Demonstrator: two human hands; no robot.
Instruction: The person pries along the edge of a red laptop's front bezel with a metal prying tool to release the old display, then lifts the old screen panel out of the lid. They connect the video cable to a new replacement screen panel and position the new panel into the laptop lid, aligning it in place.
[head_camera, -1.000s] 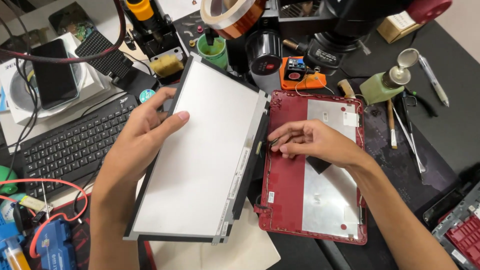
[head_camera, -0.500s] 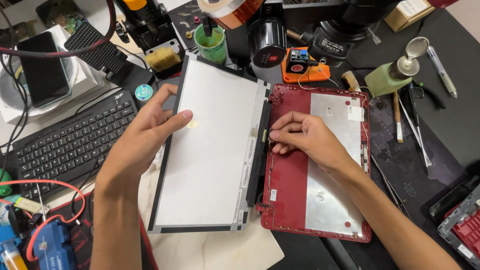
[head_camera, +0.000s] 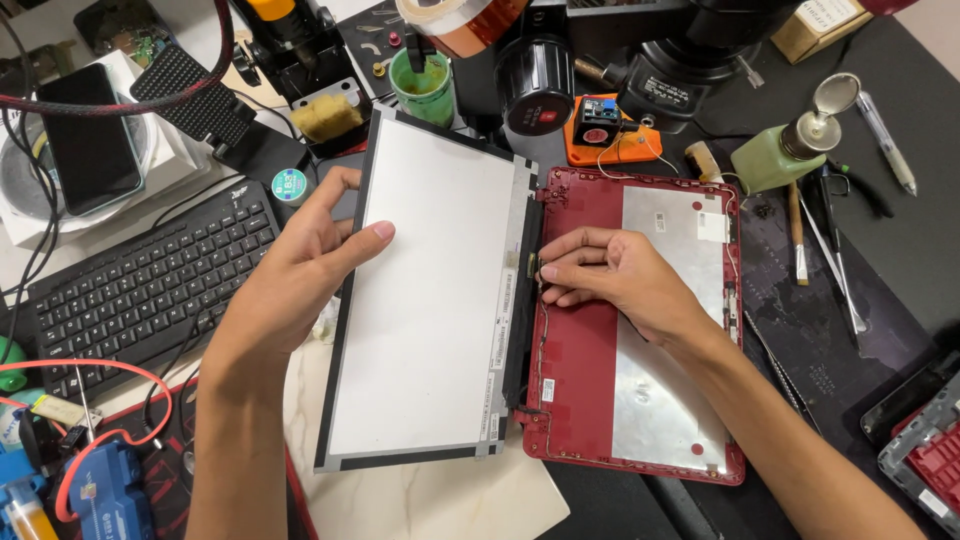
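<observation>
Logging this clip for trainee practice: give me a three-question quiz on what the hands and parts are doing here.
1. True or false: the left hand grips the screen panel by its left edge.
2. Where do the right hand's fingertips rest?
A. on the keyboard
B. at the seam between panel and red lid
C. on the green bottle
3. Fill in: the panel lies to the ___ of the red lid.

Key: 1 true; 2 B; 3 left.
</observation>
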